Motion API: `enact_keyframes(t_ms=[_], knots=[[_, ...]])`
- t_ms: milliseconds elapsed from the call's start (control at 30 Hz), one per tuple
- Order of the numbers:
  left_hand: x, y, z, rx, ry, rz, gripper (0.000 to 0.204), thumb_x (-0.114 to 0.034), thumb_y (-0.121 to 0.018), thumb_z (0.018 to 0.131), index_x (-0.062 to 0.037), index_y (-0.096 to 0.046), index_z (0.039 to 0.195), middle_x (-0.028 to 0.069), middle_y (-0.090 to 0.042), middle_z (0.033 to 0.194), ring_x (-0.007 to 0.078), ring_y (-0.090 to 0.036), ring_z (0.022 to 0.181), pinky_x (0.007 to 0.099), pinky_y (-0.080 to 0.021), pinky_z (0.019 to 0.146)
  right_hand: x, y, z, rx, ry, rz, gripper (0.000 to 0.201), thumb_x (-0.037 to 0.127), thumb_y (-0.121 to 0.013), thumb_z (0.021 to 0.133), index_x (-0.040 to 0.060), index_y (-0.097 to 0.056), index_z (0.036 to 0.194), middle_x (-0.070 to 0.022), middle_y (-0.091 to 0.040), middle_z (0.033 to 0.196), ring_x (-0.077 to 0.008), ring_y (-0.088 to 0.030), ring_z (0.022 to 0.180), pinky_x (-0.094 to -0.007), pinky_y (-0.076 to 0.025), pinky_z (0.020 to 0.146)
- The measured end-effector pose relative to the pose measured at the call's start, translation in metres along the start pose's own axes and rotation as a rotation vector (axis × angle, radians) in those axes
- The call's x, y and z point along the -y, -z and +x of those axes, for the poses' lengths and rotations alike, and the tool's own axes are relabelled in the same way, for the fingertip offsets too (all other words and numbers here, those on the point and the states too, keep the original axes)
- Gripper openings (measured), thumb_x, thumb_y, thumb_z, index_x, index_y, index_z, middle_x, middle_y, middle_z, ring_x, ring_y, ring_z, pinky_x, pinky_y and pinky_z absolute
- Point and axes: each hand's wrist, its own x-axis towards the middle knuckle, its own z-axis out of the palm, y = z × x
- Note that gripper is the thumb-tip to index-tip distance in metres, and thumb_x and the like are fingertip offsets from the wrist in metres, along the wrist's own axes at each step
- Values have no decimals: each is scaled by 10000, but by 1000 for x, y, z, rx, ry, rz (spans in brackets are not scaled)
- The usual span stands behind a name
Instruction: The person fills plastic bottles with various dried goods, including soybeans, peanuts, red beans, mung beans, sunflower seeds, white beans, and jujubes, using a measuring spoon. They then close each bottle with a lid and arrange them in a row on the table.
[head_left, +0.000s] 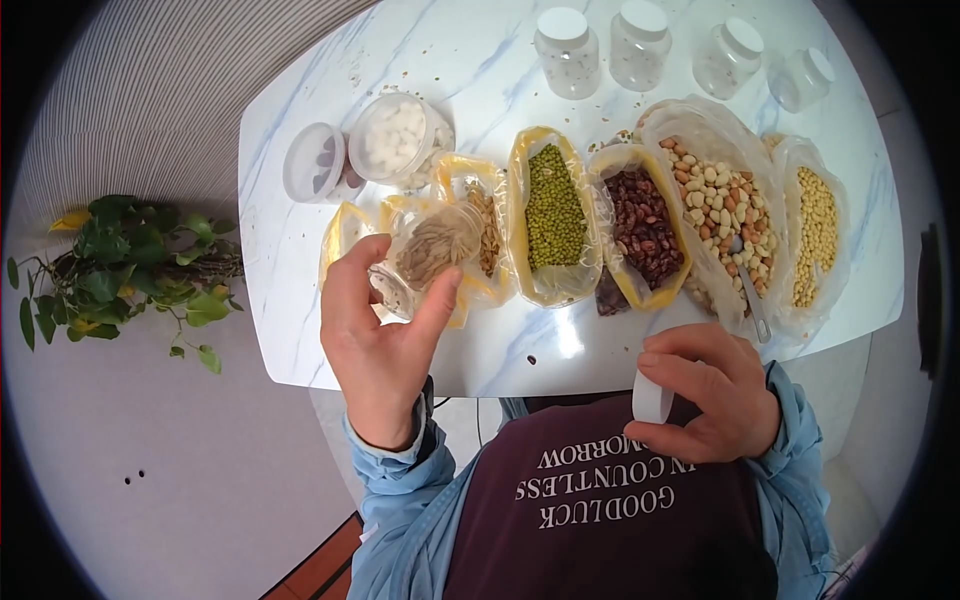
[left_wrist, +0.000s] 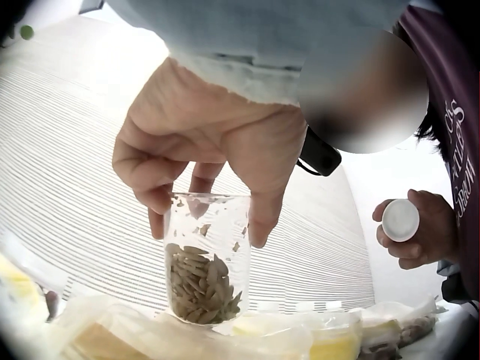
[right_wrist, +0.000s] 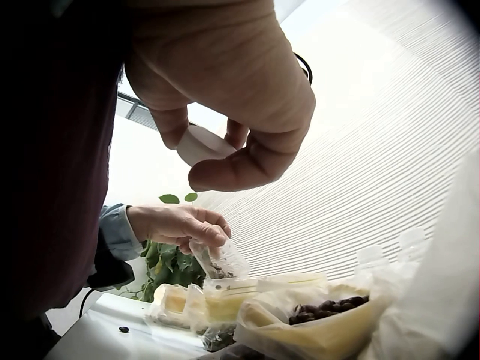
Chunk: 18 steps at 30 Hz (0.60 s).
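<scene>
My left hand (head_left: 385, 365) grips a clear plastic jar (left_wrist: 208, 259) around its open rim, thumb on one side and fingers on the other. Greyish-brown elongated seeds (left_wrist: 201, 289), like sunflower kernels, fill its lower half, and a few bits cling to the inner wall. In the head view the jar overlaps the bags at the left of the row. Near the table's front edge, over the dark shirt, my right hand (head_left: 722, 392) pinches a round white lid (head_left: 652, 399) between thumb and fingers. The lid is apart from the jar.
Open bags of green beans (head_left: 555, 215), dark red beans (head_left: 645, 225), peanuts (head_left: 715, 195) and yellow soybeans (head_left: 815, 230) stand in a row. A spoon (head_left: 752, 300) rests among the peanuts. Several lidded jars (head_left: 640, 50) stand behind; a tub of white pieces (head_left: 395, 135) sits left.
</scene>
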Motion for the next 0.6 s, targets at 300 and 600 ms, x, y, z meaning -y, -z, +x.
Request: enact_keyframes(t_ms=[300, 600], knots=[[-8, -1, 1, 5, -216, 111, 539, -177, -853, 608, -86, -649, 1098, 109, -628, 1026, 252, -545, 884, 337, -460, 745, 0, -1, 0, 7, 3, -4, 528, 243, -829, 642, 45, -633, 1091, -105, -590, 935, -216, -613, 693, -298, -500, 559], [-11, 0, 0, 15, -323, 205, 591, -197, -857, 606, -115, -654, 1155, 111, -626, 1064, 232, -519, 904, 331, -452, 758, 0, -2, 0, 8, 1, 0, 533, 246, -826, 646, 47, -629, 1100, -99, -590, 932, -214, -613, 699, -296, -500, 563]])
